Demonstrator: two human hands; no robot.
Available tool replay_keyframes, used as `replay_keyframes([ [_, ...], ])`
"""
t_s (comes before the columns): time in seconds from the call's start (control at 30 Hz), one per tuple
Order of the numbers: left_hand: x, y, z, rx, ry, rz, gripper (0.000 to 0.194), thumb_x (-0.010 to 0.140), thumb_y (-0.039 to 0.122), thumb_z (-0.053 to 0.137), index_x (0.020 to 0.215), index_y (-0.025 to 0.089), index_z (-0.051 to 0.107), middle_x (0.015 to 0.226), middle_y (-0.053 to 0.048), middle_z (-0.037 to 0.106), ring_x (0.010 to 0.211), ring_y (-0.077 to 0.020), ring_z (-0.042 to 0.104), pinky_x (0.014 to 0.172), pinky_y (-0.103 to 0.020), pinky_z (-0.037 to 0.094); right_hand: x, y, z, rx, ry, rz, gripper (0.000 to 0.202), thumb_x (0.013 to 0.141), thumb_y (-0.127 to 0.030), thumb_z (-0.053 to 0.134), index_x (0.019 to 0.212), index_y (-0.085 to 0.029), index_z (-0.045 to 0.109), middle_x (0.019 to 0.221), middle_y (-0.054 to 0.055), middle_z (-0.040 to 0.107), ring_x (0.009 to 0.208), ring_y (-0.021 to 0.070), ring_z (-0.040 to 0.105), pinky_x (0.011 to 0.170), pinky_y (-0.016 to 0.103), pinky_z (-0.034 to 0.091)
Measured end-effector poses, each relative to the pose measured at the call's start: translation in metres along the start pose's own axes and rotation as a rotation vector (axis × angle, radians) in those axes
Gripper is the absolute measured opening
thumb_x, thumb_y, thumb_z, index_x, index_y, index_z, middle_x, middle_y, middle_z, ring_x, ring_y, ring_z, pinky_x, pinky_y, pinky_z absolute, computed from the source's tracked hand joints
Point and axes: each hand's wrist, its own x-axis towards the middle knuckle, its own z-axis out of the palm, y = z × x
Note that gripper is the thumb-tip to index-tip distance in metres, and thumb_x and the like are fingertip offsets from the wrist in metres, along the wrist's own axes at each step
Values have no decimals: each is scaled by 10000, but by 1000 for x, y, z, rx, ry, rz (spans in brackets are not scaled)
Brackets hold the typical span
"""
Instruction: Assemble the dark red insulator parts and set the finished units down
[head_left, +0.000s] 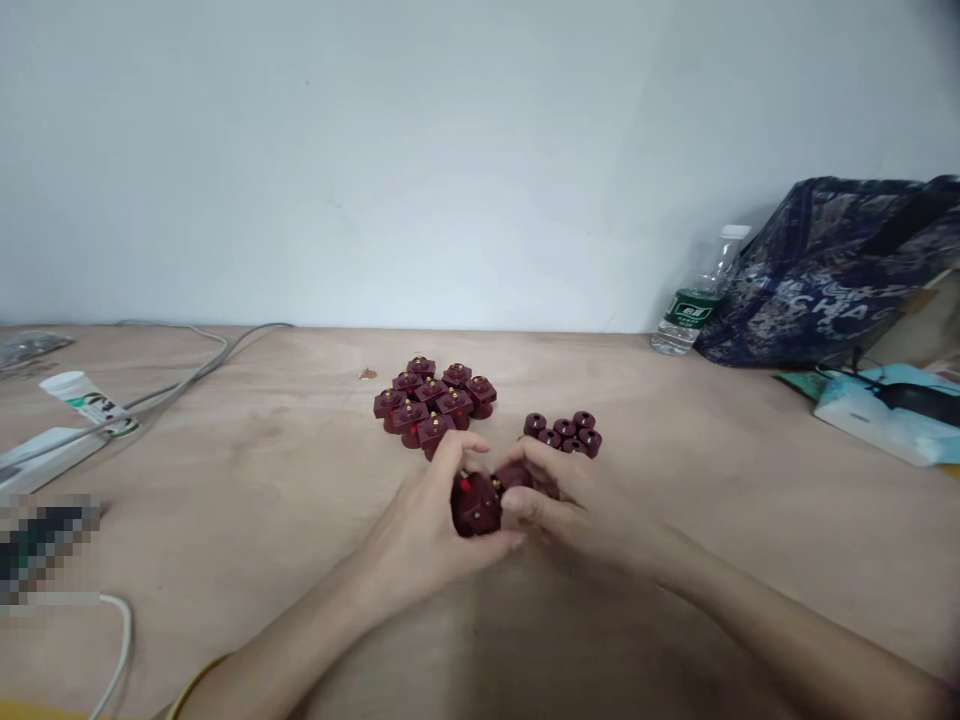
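Near the middle of the table, my left hand (431, 510) is closed around a dark maroon faceted piece (477, 508) with a small red spot on it. Against its right side, my right hand (574, 495) pinches a smaller maroon part (514, 478) between thumb and fingers. A bit of gold metal shows where the two parts meet; whether they are joined I cannot tell. Just beyond my left hand stands a cluster of several maroon pieces (454, 402) with gold tips. Several small maroon cylinders (564, 428) with holes in their tops sit behind my right hand.
A clear bottle (690, 307) with a green label leans by a dark blue patterned bag (817, 290) at the right. Dark glasses (926, 402) rest on a tissue pack (862, 420). At the left lie grey cables (206, 370) and a white tube (86, 400). A wall rises behind the table.
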Motion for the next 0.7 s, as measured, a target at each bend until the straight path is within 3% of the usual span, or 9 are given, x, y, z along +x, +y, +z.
replay_keyframes([
  [0.1, -2, 2, 0, -28, -102, -33, 509, 709, 361, 705, 1133, 255, 444, 909, -3, 629, 733, -163, 587, 657, -285, 455, 0, -3, -8, -45, 59, -104, 111, 883, -203, 508, 955, -196, 593, 870, 8, 640, 753, 131, 563, 642, 241, 409],
  [0.2, 0, -3, 1, -63, -127, -55, 375, 767, 391, 654, 1073, 236, 501, 848, 9, 602, 708, -149, 555, 644, -273, 442, -5, -5, -25, -91, 97, -182, 208, 829, -83, 512, 991, -200, 570, 946, 10, 636, 839, 132, 567, 699, 239, 416],
  [0.33, 4, -15, 13, 71, 67, 63, 388, 653, 355, 776, 915, 211, 528, 938, -11, 544, 861, -185, 532, 749, -301, 439, -21, 3, -33, -329, -146, -90, 221, 763, -72, 570, 926, -214, 616, 880, -10, 622, 783, 139, 557, 675, 244, 406],
  [0.43, 12, -23, 24, 177, 96, 103, 394, 670, 366, 768, 896, 204, 489, 949, -20, 516, 864, -190, 522, 753, -318, 450, -27, 17, -24, -522, -235, -81, 163, 779, -127, 590, 900, -224, 641, 943, 13, 586, 796, 157, 552, 672, 266, 399],
  [0.57, 23, -29, 26, 439, 174, 195, 468, 691, 478, 725, 1014, 205, 526, 1066, -74, 511, 984, -265, 499, 840, -424, 441, -21, 34, -15, -676, -125, -42, 235, 838, -115, 518, 1017, -212, 635, 963, 48, 591, 789, 171, 556, 664, 283, 407],
  [0.7, 22, -33, 21, 397, 133, 209, 586, 760, 475, 659, 1254, 249, 439, 1227, -101, 462, 1114, -277, 477, 933, -440, 428, -14, 45, -16, -653, -62, -21, 331, 870, -124, 476, 1158, -228, 602, 1025, 68, 621, 882, 195, 592, 746, 311, 450],
])
